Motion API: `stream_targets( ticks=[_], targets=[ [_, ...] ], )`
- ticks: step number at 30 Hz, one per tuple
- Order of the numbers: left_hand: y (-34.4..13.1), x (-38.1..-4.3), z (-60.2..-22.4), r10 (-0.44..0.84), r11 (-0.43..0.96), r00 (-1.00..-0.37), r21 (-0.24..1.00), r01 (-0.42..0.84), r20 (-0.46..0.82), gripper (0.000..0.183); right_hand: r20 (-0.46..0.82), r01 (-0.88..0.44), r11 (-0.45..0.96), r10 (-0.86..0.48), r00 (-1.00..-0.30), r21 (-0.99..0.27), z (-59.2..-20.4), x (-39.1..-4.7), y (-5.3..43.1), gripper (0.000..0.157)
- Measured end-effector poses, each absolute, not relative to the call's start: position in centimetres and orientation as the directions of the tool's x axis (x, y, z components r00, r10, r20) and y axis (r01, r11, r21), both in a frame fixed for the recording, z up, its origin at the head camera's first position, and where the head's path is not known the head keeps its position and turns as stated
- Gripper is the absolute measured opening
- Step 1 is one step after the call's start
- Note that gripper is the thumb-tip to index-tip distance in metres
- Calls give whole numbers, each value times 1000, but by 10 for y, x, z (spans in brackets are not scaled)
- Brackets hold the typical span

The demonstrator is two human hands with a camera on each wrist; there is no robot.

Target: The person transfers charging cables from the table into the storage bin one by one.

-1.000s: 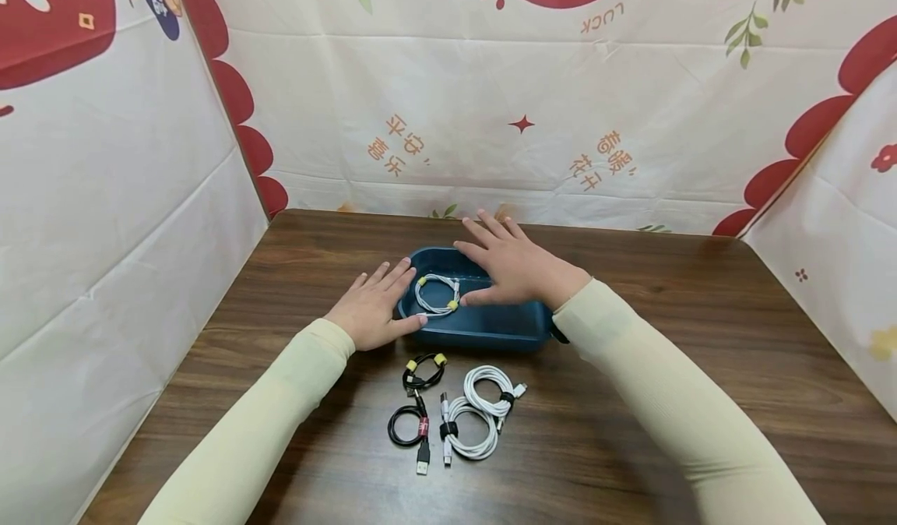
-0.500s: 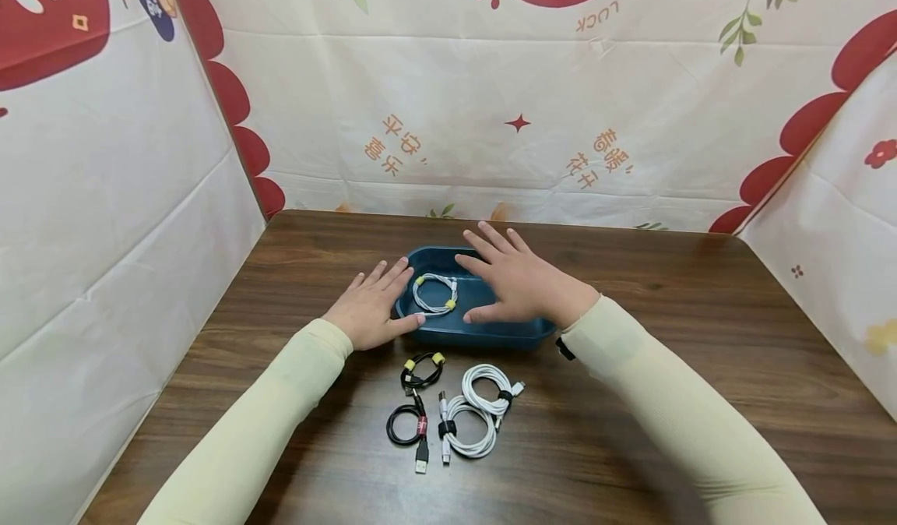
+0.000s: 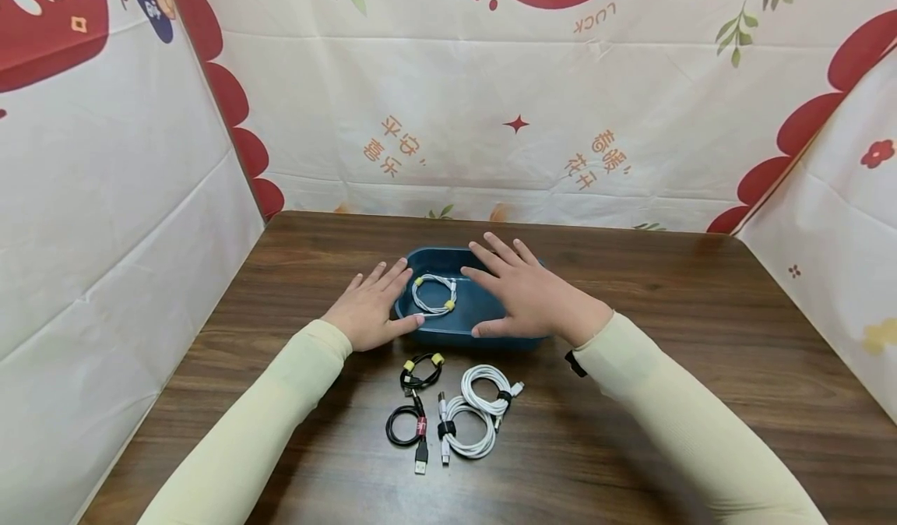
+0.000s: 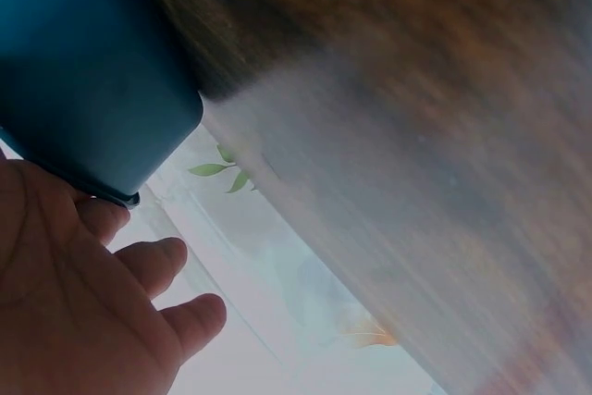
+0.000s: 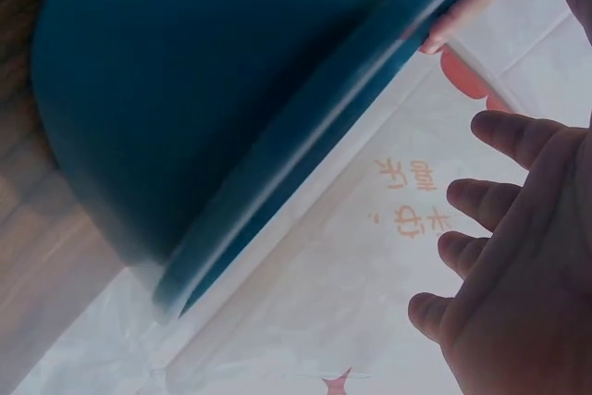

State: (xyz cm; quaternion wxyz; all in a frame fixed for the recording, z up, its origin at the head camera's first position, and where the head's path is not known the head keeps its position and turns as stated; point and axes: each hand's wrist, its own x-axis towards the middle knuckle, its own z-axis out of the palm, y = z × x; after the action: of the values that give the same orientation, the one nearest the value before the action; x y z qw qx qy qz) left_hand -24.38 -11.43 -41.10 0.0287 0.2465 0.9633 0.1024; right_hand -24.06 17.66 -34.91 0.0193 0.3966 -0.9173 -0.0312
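Note:
A dark blue plastic bin [image 3: 476,340] stands on the table, with a coiled white cable [image 3: 436,312] bound by yellow ties at its left end. My left hand [image 3: 371,315] lies at the bin's left rim, fingers straight and spread, thumb over the front left corner. In the left wrist view, fingertips of that hand [image 4: 88,275] reach right up to the bin's rim. Over the bin's right part hovers my right hand [image 3: 536,295], fingers spread, holding nothing. The right wrist view shows this hand [image 5: 527,247] apart from the bin's rim [image 5: 305,145].
In front of the bin lie a black cable [image 3: 423,385] with yellow ties, a black USB cable [image 3: 389,425] with a red tie, and two white coiled cables [image 3: 468,403] with black straps, overlapping. Printed cloth [image 3: 476,81] walls the brown wooden table [image 3: 631,400] at the back and sides.
My right hand has moved to the right and toward me above the bin, staying spread. The left hand has stayed at the left rim, and the cables have not moved.

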Motion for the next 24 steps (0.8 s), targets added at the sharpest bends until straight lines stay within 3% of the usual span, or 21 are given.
stream_targets(
  ticks=[24],
  targets=[
    [-115, -243, -411, 488, 854, -873, 206, 477, -2, 89, 45, -746, 665, -747, -663, 37, -359, -217, 188, 91]
  ],
)
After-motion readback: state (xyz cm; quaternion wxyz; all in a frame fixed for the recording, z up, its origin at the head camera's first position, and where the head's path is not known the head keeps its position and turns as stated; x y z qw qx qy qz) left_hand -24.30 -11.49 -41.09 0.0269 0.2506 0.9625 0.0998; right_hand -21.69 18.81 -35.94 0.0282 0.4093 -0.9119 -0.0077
